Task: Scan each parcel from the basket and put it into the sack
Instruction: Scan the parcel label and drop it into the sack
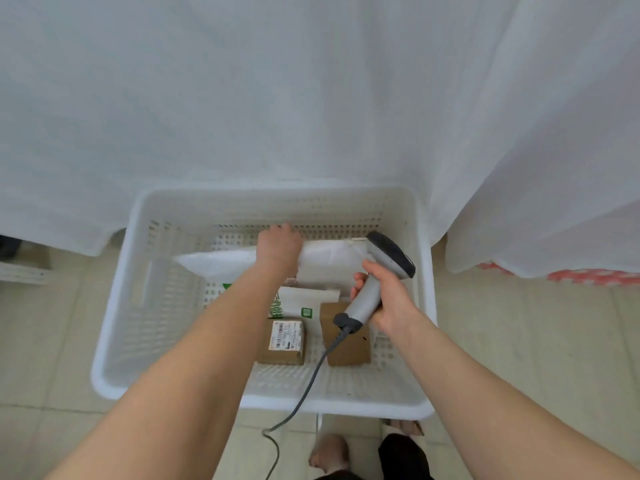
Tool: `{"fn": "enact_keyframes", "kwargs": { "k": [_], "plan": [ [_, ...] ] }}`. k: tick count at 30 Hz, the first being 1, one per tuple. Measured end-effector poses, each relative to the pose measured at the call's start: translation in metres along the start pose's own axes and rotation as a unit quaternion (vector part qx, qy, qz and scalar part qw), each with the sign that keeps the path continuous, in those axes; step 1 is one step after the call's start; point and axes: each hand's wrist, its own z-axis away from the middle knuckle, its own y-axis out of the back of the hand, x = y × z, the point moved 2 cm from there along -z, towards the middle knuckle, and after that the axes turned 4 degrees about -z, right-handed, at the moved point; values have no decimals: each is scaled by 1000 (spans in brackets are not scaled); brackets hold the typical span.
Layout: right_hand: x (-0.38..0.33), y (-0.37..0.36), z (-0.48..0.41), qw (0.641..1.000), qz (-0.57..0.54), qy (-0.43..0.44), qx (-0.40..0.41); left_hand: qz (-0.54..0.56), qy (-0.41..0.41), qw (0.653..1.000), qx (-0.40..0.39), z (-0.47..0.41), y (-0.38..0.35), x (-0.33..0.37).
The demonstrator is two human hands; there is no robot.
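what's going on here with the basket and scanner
A person is sorting parcels in a white basket. The left hand grips a white soft parcel near the far wall; the right hand holds a corded scanner beside it. A labelled box, a plain brown box and a green-printed bag lie inside.

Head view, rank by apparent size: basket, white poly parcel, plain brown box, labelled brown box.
1. basket
2. white poly parcel
3. plain brown box and labelled brown box: near alike, unranked; scanner hides part of the plain one.
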Motion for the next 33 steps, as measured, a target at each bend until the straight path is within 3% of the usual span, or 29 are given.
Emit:
{"fn": "enact_keyframes", "kwargs": {
  "k": [6, 10, 15, 20, 26, 33],
  "plan": [
    [-2, -42, 98, 999, 0, 43, -2, 134, 67, 989, 12, 85, 50, -70],
    [-4, -72, 169, 998, -9, 59, 6, 267, 106, 957, 26, 146, 96, -122],
    [-9, -105, 256, 997, -4, 69, 14, 404, 98, 908, 51, 220, 152, -178],
    [-20, -123, 331, 996, -4, 90, 6, 570, 78, 814, 78, 288, 198, -218],
    [-39, -109, 406, 994, -21, 103, 6, 665, 54, 735, 120, 375, 238, -257],
    [-48, -77, 483, 995, -29, 89, -17, 665, 22, 736, 125, 490, 276, -294]
  ]
}}
